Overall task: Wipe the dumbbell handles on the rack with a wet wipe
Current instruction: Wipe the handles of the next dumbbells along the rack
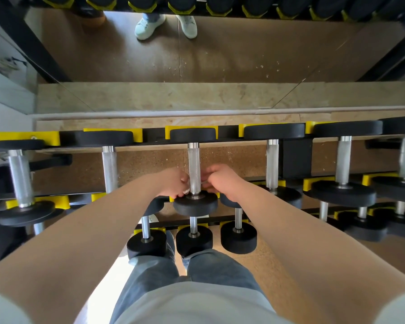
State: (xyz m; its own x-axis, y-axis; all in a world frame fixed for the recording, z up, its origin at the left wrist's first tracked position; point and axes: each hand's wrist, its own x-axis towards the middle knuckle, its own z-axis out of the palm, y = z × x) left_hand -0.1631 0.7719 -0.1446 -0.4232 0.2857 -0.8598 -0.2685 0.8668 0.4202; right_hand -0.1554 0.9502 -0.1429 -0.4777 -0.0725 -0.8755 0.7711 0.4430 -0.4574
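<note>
the wiping step is running on the knurled silver steel dumbbell handle [194, 160] at the middle of the black metal rack with yellow cradles [295, 160]. the left hand [173, 182] and right hand [221, 181] are curling in from either side of that handle, pinching the crumpled white wet wipe [186, 191] around its near end. the stretch beyond the hands is lying bare, so the next move is likely calling for sliding the wrapped wipe away along it with firm finger pressure.

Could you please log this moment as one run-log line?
left hand: holds wet wipe | right hand: holds same wipe | site: near end of dumbbell handle, upper tier of rack
</note>
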